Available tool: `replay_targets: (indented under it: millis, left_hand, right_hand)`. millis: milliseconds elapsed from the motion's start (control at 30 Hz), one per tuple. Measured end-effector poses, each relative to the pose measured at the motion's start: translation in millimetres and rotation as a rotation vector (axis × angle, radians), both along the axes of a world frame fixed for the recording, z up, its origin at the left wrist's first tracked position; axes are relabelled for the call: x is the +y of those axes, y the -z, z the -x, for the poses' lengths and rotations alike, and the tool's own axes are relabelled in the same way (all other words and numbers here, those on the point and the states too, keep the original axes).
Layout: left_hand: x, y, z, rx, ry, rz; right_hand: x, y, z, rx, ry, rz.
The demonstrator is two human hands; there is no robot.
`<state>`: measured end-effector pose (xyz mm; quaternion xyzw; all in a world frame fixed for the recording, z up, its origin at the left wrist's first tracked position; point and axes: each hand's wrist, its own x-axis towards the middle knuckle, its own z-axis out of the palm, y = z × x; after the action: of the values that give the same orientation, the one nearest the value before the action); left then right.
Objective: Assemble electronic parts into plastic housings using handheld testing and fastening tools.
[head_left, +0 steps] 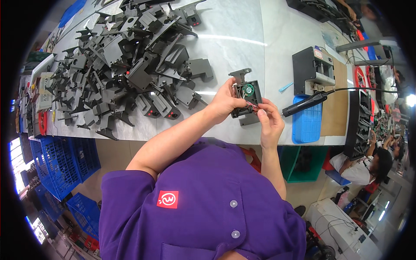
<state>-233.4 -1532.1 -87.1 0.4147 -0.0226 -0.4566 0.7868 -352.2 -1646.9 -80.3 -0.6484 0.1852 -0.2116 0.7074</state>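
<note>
My left hand [225,103] grips a dark grey plastic housing [256,92] by its left side, just above the table's near edge. Its open side faces up, showing a round green circuit board [248,89] and thin red and white wires [251,104]. At the housing's lower right, the thumb and fingers of my right hand [271,119] close on the wires; the exact pinch point is partly hidden. A large heap of similar dark grey plastic parts [139,74] lies left of my hands, some with small red pieces on them.
A black electric screwdriver [305,104] with a cable rests across a blue plastic basket [307,123] on the right. Behind it stand a black box-shaped device [308,71] and a small light-blue tool [286,87]. Blue crates [60,167] sit below left; another person [366,169] is at far right.
</note>
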Motion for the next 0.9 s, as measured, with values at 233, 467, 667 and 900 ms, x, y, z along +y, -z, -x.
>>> replay_targets:
  millis: [233, 467, 667, 900]
  left_hand:
    - [-7.9, -11.6, 11.3, -0.207, -0.079, -0.104]
    - [-10.9, -9.5, 14.6, -0.299, -0.102, -0.073]
    - [-8.1, -16.6, 12.2, -0.285, -0.079, -0.098]
    - [-6.4, -19.7, 11.7, -0.159, -0.056, -0.124]
  right_hand:
    - [-3.0, -4.8, -4.5, 0.044, 0.035, 0.038]
    - [-3.3, -13.6, -7.3, 0.096, 0.057, 0.100]
    - [-6.0, -19.2, -11.7, 0.233, 0.111, 0.136]
    - [-20.0, -16.2, -12.0, 0.396, 0.093, 0.126]
